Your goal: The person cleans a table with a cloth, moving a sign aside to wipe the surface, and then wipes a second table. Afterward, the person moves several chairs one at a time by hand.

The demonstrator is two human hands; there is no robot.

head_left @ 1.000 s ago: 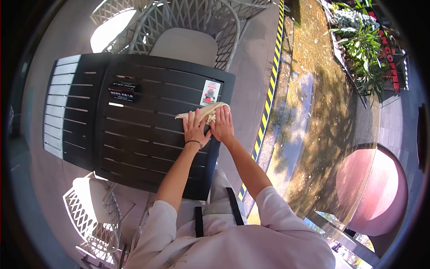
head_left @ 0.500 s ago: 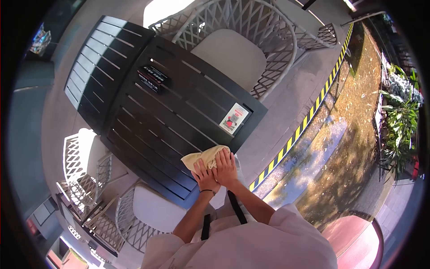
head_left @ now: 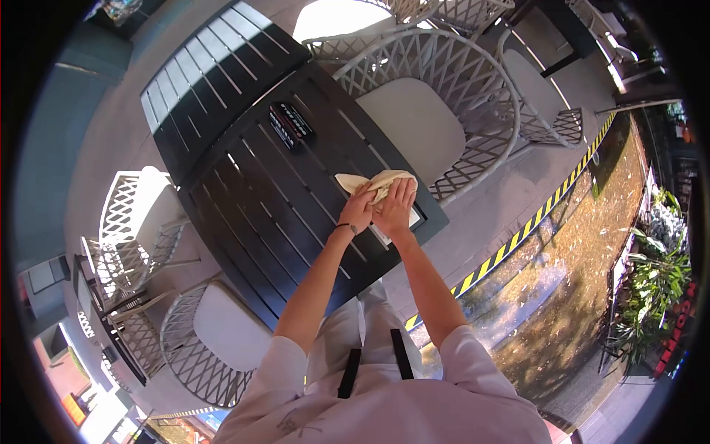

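Observation:
A pale yellow cloth (head_left: pixel 383 179) lies bunched on the dark slatted table (head_left: pixel 240 214), near its right end. My left hand (head_left: pixel 356 212) holds the cloth's near left part, fingers bent into the folds. Beside it, my right hand (head_left: pixel 395 209) presses down on the right part of the cloth, its fingers stretched over the fabric. Both hands are close together and move it as one. Under and behind the right hand, a white printed card (head_left: pixel 415 217) shows only at its edges.
A black box with white and red lettering (head_left: pixel 291 126) sits farther back on the table. White lattice chairs with cushions stand along the far side (head_left: pixel 414 122) and near side (head_left: pixel 233 329). A yellow-and-black striped edge (head_left: pixel 510 251) runs along the right.
Both hands have pushed the cloth away from the table's near edge, toward the far side and over the printed card, which is now mostly covered. The camera view has shifted too.

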